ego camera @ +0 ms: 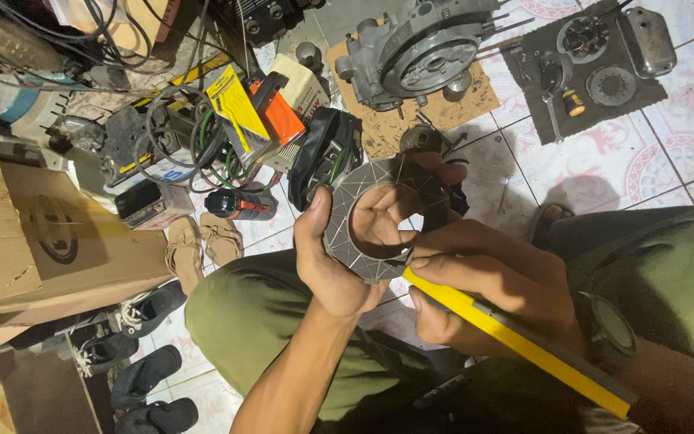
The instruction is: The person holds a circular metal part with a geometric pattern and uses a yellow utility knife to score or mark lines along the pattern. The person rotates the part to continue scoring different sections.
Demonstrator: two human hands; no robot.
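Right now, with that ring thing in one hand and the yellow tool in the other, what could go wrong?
1. The grey ring is pinched only at its rim by the left hand, so it might slip and drop onto the tiled floor.
2. The yellow tool in the right hand meets the ring beside the fingers; a slip could nick them.

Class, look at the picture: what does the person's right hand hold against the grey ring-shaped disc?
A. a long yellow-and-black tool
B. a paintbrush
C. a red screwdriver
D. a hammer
A: the right hand grips a long yellow-and-black tool whose tip meets the grey ring-shaped disc, which the left hand supports.
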